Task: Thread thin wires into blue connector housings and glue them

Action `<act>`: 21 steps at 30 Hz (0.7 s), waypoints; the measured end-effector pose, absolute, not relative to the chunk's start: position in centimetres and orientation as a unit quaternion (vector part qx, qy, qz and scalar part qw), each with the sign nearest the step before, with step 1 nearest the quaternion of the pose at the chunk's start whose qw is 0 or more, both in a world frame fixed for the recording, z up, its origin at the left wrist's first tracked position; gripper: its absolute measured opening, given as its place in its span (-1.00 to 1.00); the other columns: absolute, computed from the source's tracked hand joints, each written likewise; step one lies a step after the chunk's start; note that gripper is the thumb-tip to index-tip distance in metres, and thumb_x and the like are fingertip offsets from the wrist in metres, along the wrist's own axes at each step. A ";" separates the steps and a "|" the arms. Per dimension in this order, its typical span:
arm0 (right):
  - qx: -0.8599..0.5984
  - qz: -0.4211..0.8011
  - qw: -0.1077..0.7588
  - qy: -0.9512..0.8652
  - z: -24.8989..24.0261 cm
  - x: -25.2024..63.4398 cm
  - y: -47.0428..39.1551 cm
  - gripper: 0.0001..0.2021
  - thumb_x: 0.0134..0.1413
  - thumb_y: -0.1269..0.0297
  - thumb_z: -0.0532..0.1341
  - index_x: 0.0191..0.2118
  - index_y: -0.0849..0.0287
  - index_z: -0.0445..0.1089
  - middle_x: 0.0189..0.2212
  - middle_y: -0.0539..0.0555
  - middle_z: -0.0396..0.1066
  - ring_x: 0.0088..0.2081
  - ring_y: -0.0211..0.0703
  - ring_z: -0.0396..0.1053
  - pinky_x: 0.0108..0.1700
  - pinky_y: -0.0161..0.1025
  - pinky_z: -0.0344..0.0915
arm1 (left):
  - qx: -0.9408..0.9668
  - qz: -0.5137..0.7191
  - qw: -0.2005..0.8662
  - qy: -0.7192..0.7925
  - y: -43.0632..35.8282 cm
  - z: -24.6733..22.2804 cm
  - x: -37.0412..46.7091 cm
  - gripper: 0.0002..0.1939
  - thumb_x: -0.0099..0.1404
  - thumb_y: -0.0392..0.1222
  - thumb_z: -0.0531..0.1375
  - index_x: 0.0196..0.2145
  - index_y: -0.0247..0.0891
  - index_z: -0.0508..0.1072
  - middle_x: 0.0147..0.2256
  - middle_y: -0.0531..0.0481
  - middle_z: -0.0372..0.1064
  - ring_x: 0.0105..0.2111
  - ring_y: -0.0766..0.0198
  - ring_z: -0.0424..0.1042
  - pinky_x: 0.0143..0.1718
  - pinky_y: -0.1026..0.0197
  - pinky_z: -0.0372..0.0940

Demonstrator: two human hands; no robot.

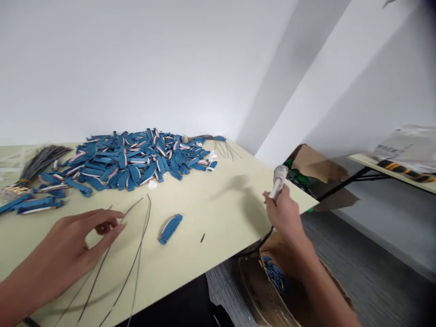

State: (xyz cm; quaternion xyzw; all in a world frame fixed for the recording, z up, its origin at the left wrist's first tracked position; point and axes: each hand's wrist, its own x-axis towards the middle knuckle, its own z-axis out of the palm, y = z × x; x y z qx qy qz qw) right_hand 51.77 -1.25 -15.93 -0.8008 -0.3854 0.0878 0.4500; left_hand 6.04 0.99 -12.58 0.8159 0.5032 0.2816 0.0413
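My left hand (85, 238) hovers at the left front of the table, thumb and forefinger closed in a pinch on a thin dark wire. Other long wires (139, 245) run down beside it toward the table's front edge. A single blue fabric piece (170, 228) with a pale edge lies to the right of these wires. My right hand (284, 209) is wrapped round a white-handled tool (277, 181) with a bulky whitish head, above the table's right edge. A black cord (264, 243) hangs below that hand. The tool's exact kind is unclear.
A large heap of blue fabric pieces (126, 159) lies along the wall. Bundled dark wires (46, 161) rest at the left. A cardboard box (252, 290) holding blue scraps stands under the table's right edge. Another carton (315, 163) and a side shelf (364, 160) are farther right.
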 end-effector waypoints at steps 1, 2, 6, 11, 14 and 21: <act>-0.818 0.060 0.416 -0.394 -15.9 52.5 -0.4 -0.65 0.29 0.22 0.25 0.12 0.21 0.32 0.01 0.16 0.38 0.01 0.02 0.39 0.07 0.10 0.33 | 0.820 0.264 0.055 0.504 1.0 -11.9 6.4 -0.64 0.37 0.14 0.09 -0.21 -0.09 0.59 -0.29 0.10 0.61 -0.46 0.31 0.54 -0.58 0.40 0.30; -0.831 0.037 0.383 -0.402 -15.9 53.2 0.5 -0.64 0.29 0.22 0.25 0.14 0.22 0.32 0.06 0.18 0.35 0.07 0.06 0.35 0.11 0.13 0.30 | 0.822 0.249 0.063 0.507 1.0 -11.4 6.6 -0.62 0.38 0.12 0.07 -0.20 -0.12 0.58 -0.28 0.07 0.61 -0.44 0.29 0.55 -0.56 0.39 0.32; -0.859 -0.014 0.272 -0.434 -16.9 54.5 3.0 -0.68 0.28 0.23 0.25 0.07 0.24 0.36 0.06 0.18 0.36 0.08 0.05 0.35 0.13 0.13 0.28 | 0.823 0.213 0.056 0.524 1.8 -10.7 5.8 -0.65 0.36 0.05 0.09 -0.18 -0.22 0.56 -0.28 -0.01 0.61 -0.41 0.20 0.56 -0.48 0.28 0.37; -0.859 -0.057 0.191 -0.471 -16.5 53.8 2.4 -0.54 0.23 0.16 0.24 0.06 0.49 0.37 0.00 0.59 0.38 0.14 0.47 0.29 0.12 0.28 0.18 | 0.818 0.178 0.063 0.543 3.7 -12.1 5.6 -0.74 0.38 -0.06 0.13 -0.12 -0.24 0.50 -0.18 -0.07 0.57 -0.22 0.11 0.55 -0.14 0.07 0.42; -0.833 -0.072 0.189 -0.514 -14.6 51.5 0.4 -0.39 0.27 0.05 0.14 0.15 0.60 0.30 0.09 0.68 0.31 0.17 0.58 0.26 0.09 0.21 0.22 | 0.817 0.149 0.085 0.550 5.8 -13.3 7.3 -0.79 0.36 -0.11 0.20 -0.14 -0.30 0.47 -0.16 -0.12 0.51 -0.12 0.08 0.50 -0.04 -0.03 0.39; -0.661 -0.080 0.283 -0.691 -12.8 43.5 -3.2 -0.71 0.32 -0.02 0.14 -0.06 -0.01 0.50 -0.19 -0.02 0.60 -0.44 -0.13 0.55 -0.50 -0.29 0.38 | 0.823 0.117 0.132 0.539 9.3 -13.3 10.8 -0.87 0.43 -0.21 0.17 -0.18 -0.33 0.45 -0.25 -0.01 0.45 -0.21 0.21 0.48 -0.12 0.04 0.41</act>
